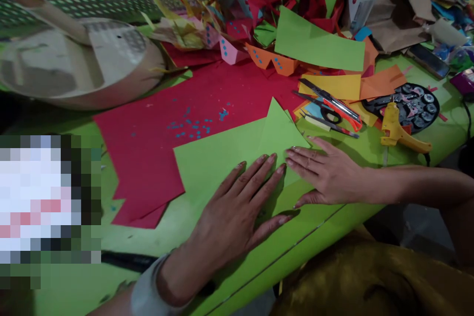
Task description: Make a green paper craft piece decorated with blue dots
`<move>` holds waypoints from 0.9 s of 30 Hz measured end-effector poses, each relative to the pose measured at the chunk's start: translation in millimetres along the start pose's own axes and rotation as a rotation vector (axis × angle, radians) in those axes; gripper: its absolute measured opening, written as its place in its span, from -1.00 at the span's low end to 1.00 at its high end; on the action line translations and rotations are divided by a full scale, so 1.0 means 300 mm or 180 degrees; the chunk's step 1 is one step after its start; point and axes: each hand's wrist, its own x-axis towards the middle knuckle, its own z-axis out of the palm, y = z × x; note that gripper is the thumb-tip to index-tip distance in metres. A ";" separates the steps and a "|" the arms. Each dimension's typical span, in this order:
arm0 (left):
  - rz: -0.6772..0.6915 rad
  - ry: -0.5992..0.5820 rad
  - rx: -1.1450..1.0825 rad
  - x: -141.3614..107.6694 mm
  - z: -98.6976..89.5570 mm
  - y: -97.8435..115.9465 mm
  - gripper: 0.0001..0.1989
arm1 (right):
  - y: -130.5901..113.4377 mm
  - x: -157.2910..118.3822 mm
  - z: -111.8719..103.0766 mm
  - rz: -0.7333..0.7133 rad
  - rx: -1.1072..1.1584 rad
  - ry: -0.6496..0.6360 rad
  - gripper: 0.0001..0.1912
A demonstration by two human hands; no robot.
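Left hand (237, 212) lies flat, fingers slightly apart, beside the right hand (329, 170), also palm-down with parted fingers; both seem to steady the green paper (218, 158), partly over red paper (144, 143); the cutter (342, 108) lies beyond, probably for easy reach.

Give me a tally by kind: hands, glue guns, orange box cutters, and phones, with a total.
Hands: 2 (left hand, right hand)
Yellow glue gun: 1
Orange box cutter: 1
Dark phone: 1
Total: 5
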 end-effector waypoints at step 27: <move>-0.0199 -0.0326 -0.0150 -0.150 -0.072 -0.009 -0.18 | 0.070 -0.035 -0.065 0.0619 -0.0527 -0.0710 -0.27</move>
